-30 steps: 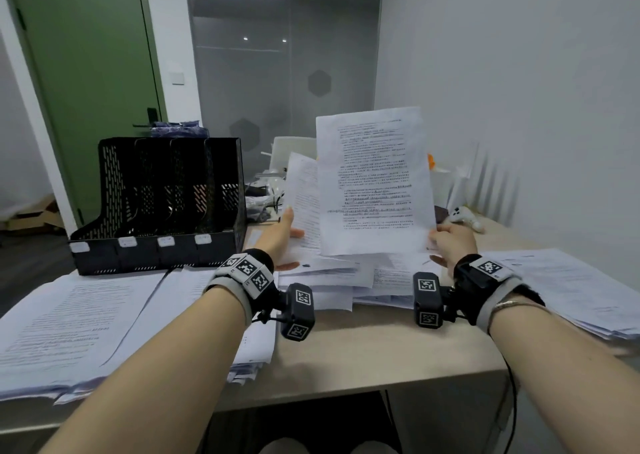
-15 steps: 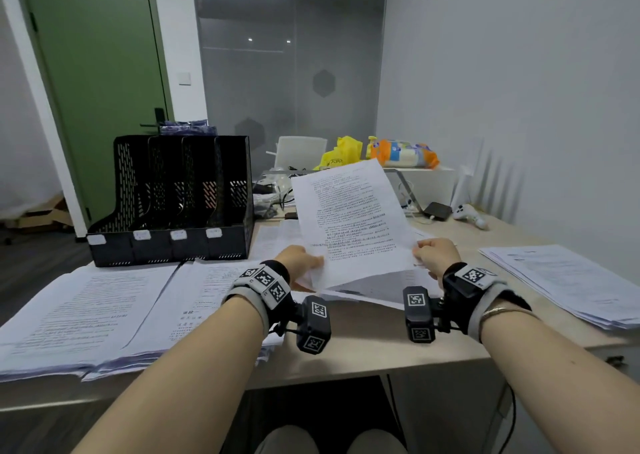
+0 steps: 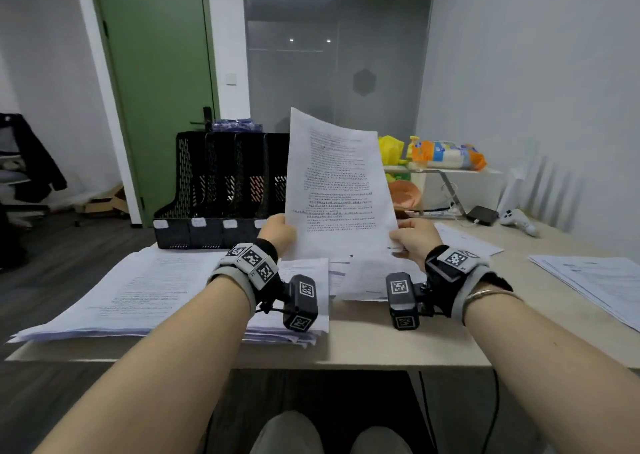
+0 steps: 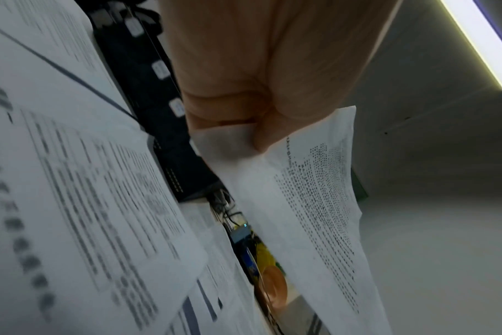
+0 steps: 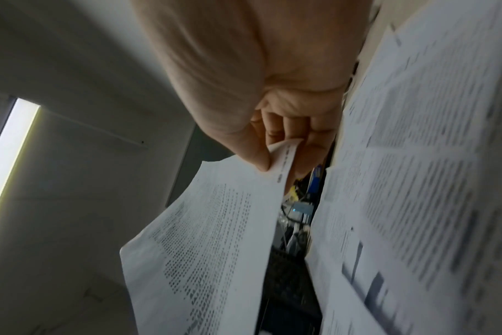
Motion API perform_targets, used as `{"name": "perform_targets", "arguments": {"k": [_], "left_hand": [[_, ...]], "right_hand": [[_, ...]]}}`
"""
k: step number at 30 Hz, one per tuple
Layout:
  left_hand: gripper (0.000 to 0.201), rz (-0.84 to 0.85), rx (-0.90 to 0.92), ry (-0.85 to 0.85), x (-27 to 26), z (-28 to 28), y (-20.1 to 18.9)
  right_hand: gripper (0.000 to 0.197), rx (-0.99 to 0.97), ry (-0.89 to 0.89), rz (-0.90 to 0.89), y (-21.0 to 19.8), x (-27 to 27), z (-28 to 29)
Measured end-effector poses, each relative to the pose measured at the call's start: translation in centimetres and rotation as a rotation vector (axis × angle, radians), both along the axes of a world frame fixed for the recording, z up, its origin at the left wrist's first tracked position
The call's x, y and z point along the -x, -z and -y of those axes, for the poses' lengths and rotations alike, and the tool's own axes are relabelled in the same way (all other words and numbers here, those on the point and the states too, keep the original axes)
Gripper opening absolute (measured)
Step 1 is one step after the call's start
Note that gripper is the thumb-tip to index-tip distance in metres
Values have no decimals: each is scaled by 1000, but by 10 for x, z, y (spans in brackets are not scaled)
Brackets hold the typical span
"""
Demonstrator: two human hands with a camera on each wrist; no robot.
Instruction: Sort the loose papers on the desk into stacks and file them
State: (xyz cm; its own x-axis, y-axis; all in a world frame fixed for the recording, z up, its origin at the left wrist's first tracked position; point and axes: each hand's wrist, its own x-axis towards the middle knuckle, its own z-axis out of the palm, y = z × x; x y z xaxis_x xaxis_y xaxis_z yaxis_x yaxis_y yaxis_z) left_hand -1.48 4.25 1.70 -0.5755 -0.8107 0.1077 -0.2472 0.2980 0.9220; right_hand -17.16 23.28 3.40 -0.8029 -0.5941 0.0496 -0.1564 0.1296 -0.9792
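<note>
Both hands hold one printed sheet (image 3: 337, 183) upright above the desk's middle. My left hand (image 3: 278, 232) pinches its lower left edge, and the left wrist view shows thumb and fingers closed on the sheet (image 4: 310, 204). At the lower right corner my right hand (image 3: 414, 237) pinches the sheet (image 5: 215, 238) between thumb and fingers. Loose papers (image 3: 367, 277) lie on the desk under the hands. A black file rack (image 3: 221, 187) with several slots stands at the back left, partly hidden by the sheet.
A wide paper stack (image 3: 138, 287) covers the desk's left side and another stack (image 3: 595, 280) lies at the right edge. At the back right are a white shelf (image 3: 446, 171) with coloured bags, a black box (image 3: 482, 214) and a white controller (image 3: 519, 221).
The sheet was tilted down toward the desk half a second ago and now stands upright again, shifted left in front of the file rack. Both hands kept their hold.
</note>
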Motion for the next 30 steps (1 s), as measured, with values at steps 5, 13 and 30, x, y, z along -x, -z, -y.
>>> {"name": "perform_targets", "arguments": {"k": [5, 13, 30], "left_hand": [[27, 14, 42, -178, -57, 15, -10], [24, 36, 70, -440, -128, 46, -7], [31, 393, 138, -668, -220, 90, 11]], "right_hand": [[28, -4, -148, -12, -5, -46, 42], [17, -175, -274, -253, -7, -110, 95], [23, -288, -581, -178, 24, -204, 142]]}}
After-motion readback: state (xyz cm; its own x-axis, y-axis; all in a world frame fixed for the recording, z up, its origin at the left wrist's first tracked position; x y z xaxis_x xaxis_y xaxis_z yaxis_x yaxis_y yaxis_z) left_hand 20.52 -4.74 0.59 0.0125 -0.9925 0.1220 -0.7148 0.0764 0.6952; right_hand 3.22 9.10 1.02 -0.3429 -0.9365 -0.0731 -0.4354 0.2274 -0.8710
